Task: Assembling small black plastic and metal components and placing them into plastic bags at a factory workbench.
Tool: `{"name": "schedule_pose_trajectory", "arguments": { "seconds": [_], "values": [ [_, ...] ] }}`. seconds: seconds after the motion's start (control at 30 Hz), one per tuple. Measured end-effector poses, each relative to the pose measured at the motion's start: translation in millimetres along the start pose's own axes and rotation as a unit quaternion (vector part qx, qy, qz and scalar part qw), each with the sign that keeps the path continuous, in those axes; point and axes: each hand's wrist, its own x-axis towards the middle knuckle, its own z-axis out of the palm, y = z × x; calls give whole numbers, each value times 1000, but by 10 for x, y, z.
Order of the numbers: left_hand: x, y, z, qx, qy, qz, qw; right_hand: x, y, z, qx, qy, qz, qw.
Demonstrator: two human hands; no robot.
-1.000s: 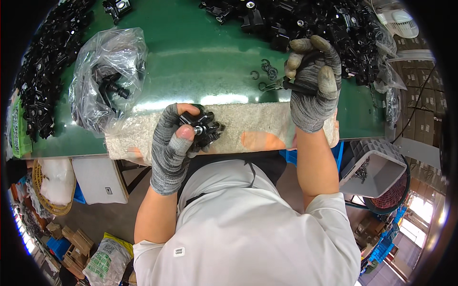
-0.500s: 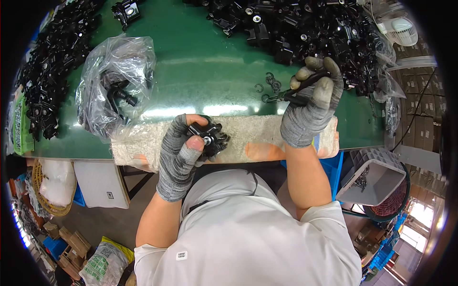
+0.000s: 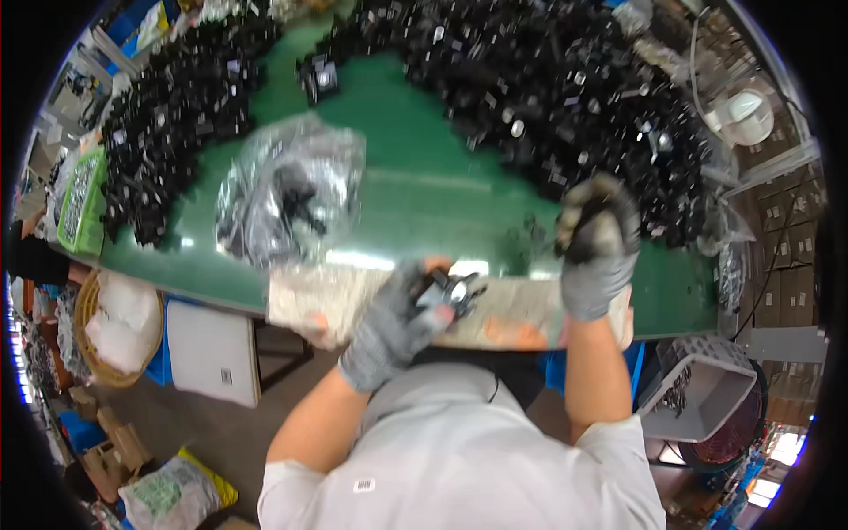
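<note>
My left hand [image 3: 389, 322], in a grey fingerless glove, grips a small black metal part [image 3: 452, 291] with a shiny round fitting. Thumb and fingers hold it from its left side, over the pale cloth pad. My right hand [image 3: 601, 247], in a stained grey glove, is raised to the right above the table, with the fingers curled. Black-handled pliers, plain in the earlier frame, are mostly lost in the blur and the glove now. Left of that hand, a few small dark open rings [image 3: 530, 234] lie on the green table.
A large heap of black parts [image 3: 548, 97] covers the back right; another heap [image 3: 181, 132] is at left. A clear plastic bag [image 3: 291, 194] holds dark pieces. The cloth pad [image 3: 517, 309] lines the front edge of the green table [image 3: 406, 146]. A grey crate [image 3: 698, 389] stands lower right.
The whole view has shifted, so the table sits lower and farther right. My right hand has drawn away from the small rings. My left hand still holds the black part.
</note>
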Motion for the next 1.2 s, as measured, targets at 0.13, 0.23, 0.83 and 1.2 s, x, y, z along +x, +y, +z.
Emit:
{"name": "schedule_pose_trajectory", "arguments": {
  "seconds": [0.13, 0.23, 0.83, 1.2],
  "values": [
    [88, 180, 123, -44, 17, -71, 996, 222, -351, 191, 145, -96, 14, 985],
    [124, 250, 156, 2, 10, -70, 997, 267, -497, 258, 229, -208, 35, 950],
    [115, 172, 211, 140, 5, 24, 990, 116, -693, 614, 231, -273, 162, 920],
    [165, 268, 239, 127, 18, -22, 992, -65, -725, 687, 167, -183, 147, 958]
  ]
}}
